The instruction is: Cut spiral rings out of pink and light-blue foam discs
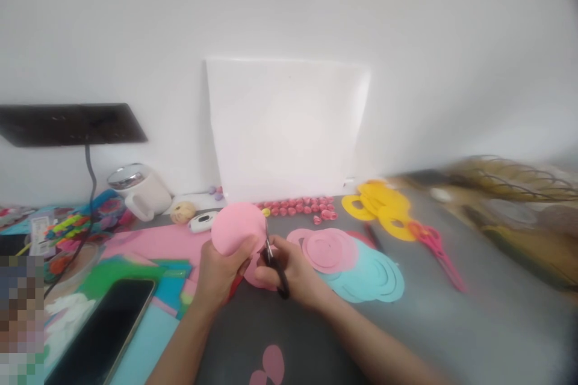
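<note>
A round pink paper disc (238,225) is pinched in my left hand (221,271), thumb on its face. My right hand (289,267) grips black-handled scissors (276,267), fingers around the handles. Their blades meet the right edge of the disc; I cannot tell how far they part. Beneath and between my hands lies more pink paper (259,274), partly hidden, with a bit of red beside my left fingers. Just right of my right hand, pink paper rings (329,249) overlap light blue paper rings (372,277). Small pink cutouts (273,364) lie near the front edge.
Rows of rolled pink pieces (298,207) lie before a white board (289,132) leaning on the wall. Yellow paper rings (379,207) and pink scissors (438,252) lie to the right. Leftward are a phone (103,331), coloured sheets (121,277) and a white mug (144,192).
</note>
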`<control>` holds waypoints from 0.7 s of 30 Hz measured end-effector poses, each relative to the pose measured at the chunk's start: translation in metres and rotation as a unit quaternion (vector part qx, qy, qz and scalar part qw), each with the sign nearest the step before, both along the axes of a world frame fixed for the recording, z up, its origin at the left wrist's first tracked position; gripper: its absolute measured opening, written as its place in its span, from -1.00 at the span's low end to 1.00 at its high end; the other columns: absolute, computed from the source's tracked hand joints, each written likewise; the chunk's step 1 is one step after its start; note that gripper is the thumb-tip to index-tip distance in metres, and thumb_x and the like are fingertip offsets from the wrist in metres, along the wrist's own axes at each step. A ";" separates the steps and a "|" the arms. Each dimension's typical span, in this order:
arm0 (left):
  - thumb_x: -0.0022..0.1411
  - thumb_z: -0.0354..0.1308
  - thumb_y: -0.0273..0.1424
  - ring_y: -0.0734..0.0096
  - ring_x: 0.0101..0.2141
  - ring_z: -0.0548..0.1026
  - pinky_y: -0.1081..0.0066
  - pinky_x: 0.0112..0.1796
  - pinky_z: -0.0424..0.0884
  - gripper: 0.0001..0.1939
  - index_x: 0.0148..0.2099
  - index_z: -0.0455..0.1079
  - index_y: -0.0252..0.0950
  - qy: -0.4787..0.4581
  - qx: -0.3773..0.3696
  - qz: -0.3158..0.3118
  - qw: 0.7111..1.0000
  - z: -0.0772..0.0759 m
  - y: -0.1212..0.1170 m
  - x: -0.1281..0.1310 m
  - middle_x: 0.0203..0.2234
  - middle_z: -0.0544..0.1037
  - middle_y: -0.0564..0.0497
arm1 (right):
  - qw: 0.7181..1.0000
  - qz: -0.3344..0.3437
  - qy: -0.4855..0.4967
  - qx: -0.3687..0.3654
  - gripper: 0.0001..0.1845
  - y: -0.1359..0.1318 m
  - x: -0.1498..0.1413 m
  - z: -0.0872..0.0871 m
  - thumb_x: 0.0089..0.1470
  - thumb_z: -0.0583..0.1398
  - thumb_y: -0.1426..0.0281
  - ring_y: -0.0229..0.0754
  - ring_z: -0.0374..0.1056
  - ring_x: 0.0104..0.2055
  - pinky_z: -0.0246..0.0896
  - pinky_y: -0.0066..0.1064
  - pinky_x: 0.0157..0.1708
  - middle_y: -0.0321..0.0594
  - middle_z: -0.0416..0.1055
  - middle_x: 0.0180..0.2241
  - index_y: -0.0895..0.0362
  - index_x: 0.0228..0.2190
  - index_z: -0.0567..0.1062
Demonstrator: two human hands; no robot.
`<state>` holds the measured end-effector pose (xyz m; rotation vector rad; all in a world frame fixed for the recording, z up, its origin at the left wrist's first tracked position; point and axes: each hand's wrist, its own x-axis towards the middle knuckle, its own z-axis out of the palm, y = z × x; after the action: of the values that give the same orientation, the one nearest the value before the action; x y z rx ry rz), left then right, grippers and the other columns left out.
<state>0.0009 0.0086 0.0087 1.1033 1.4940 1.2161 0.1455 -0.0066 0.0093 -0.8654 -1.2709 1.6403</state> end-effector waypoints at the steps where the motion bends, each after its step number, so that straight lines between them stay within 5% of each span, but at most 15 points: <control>1: -0.13 0.32 -0.20 0.56 -0.71 0.19 0.51 -0.70 0.11 -0.61 -0.68 0.24 -0.34 -0.003 0.000 -0.002 1.000 -0.002 0.000 -0.001 -0.83 0.25 0.12 | 1.000 -0.001 -0.002 0.002 -0.48 0.000 0.000 -0.001 -0.30 0.40 0.13 -0.38 0.09 -0.60 0.02 -0.51 -0.60 -0.46 0.22 -0.65 0.13 -0.41 0.29; 15: -0.09 0.30 -0.19 0.60 -0.74 0.16 0.54 -0.72 0.10 -0.59 -0.68 0.22 -0.33 -0.069 0.016 -0.020 0.997 -0.002 0.002 0.001 -0.84 0.21 0.14 | 1.000 -0.021 -0.003 -0.022 -0.53 -0.003 -0.006 -0.001 -0.27 0.37 0.13 -0.35 0.16 -0.60 0.07 -0.48 -0.56 -0.43 0.26 -0.67 0.13 -0.44 0.30; 21: -0.06 0.27 -0.20 0.59 -0.78 0.18 0.54 -0.75 0.10 -0.57 -0.74 0.24 -0.34 -0.019 0.018 -0.046 0.999 -0.001 0.000 -0.002 -0.87 0.26 0.09 | 1.000 -0.021 0.008 -0.020 -0.48 -0.002 -0.004 -0.004 -0.34 0.41 0.14 -0.36 0.13 -0.58 0.02 -0.51 -0.58 -0.41 0.28 -0.62 0.13 -0.43 0.30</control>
<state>-0.0009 0.0085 0.0080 1.1550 1.3831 1.1985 0.1413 -0.0086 0.0058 -0.8968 -1.2045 1.6407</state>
